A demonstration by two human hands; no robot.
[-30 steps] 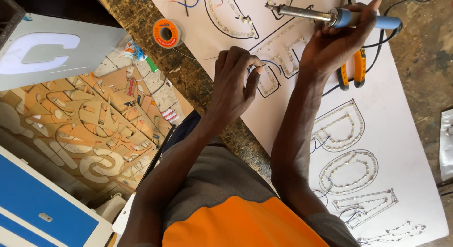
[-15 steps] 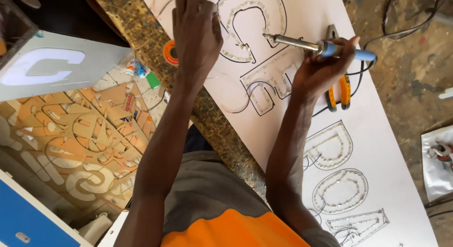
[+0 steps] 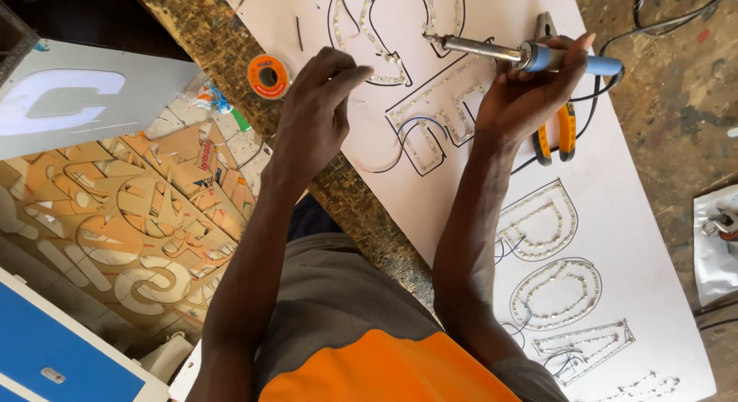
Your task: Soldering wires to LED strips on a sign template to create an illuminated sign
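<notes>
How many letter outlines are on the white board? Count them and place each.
6 letter outlines: one at the top edge, one below the soldering iron, three running down toward the bottom, one cut off at the bottom edge. More may lie outside the frame.

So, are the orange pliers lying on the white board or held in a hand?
Lying on the board. The orange pliers rest flat on the white board, partly hidden behind the right hand, which grips the soldering iron instead.
</notes>
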